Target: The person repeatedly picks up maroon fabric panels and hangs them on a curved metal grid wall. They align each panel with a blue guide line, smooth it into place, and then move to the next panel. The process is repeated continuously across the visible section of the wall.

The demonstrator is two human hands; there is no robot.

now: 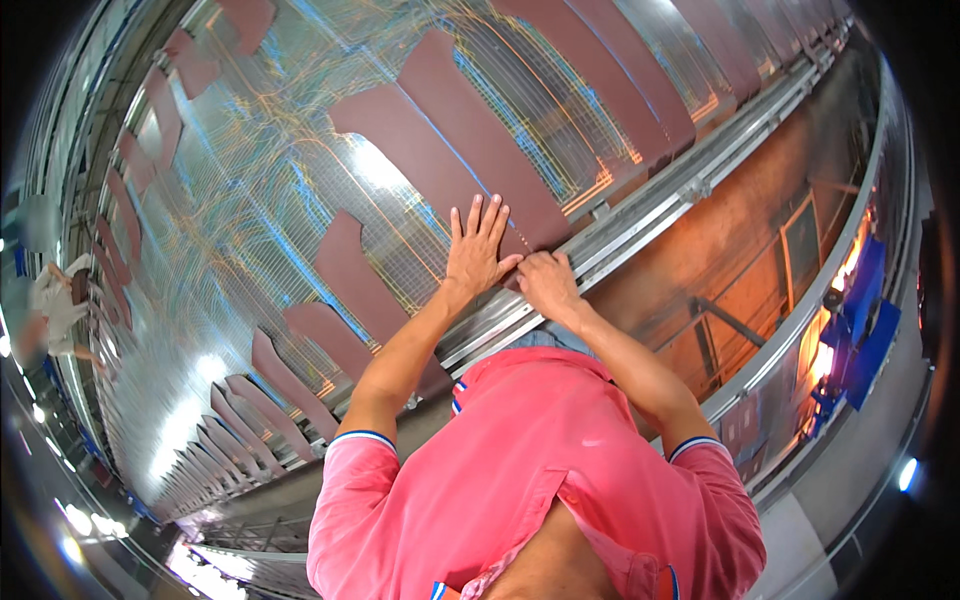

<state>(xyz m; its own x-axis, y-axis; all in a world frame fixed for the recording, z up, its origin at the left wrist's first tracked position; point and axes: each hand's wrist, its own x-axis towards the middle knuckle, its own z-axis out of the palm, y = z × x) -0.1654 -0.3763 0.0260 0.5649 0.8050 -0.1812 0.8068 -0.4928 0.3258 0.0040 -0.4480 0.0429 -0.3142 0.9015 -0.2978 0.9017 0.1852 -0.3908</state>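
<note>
Shows a maroon panel (480,140) just above the middle of the frame, lying flat on the grey worktop (262,150). Runs its long axis aslant, from upper left down to lower right. Points the notched, stepped end at the upper left, and the other end at the metal rail (640,225) bordering the worktop. Carries a thin blue line (443,139) along much of its length.

Rests the left hand (478,248) palm down on the lower end of the panel, opened flat, fingers slightly fanned toward the top of the frame, thumb stretched right. Sets the right hand (548,285) just beside that thumb, at the panel's lower edge by the rail, fingers curled. Cannot tell whether these pinch the edge or only lie against it.

Reaches up with the left forearm (415,345) from lower left, leaning right; angles the right forearm (630,355) up and leftward from lower right, so bringing both hands together near mid-frame.

Has a narrower maroon strip (345,262) to the left of the panel, and broad maroon pieces (620,80) toward the upper right.
</note>
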